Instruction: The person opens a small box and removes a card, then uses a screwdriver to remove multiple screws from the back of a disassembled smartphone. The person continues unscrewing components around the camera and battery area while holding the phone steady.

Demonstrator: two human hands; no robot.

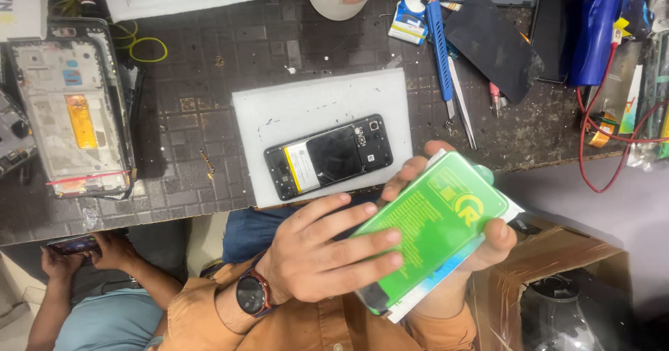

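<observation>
**Inspector:** Starting nearest the camera: both hands hold one green packet, flat and rectangular, above the lap and clear of the bench. The left hand, with a dark watch on its wrist, lies over the packet's near left end, fingers spread and pressed on its face. The right hand cups the right side from beneath, fingers curled round the edge.

**Assistant:** Anything below it?

**Inspector:** An open cardboard box at near right, with a dark glassy object inside. At near left another person's hands grip a small phone.

**Assistant:** And on the bench?

**Inspector:** An opened black phone lies back-up on a white foam pad just beyond the packet. Farther left is a bare phone frame; far right, a blue utility knife beside tweezers, and loose red wires.

**Assistant:** Risks?

**Inspector:** In my judgement, the packet is held over open space: a slackened grip could drop it into the box. Swinging it forward could knock the exposed phone.
</observation>
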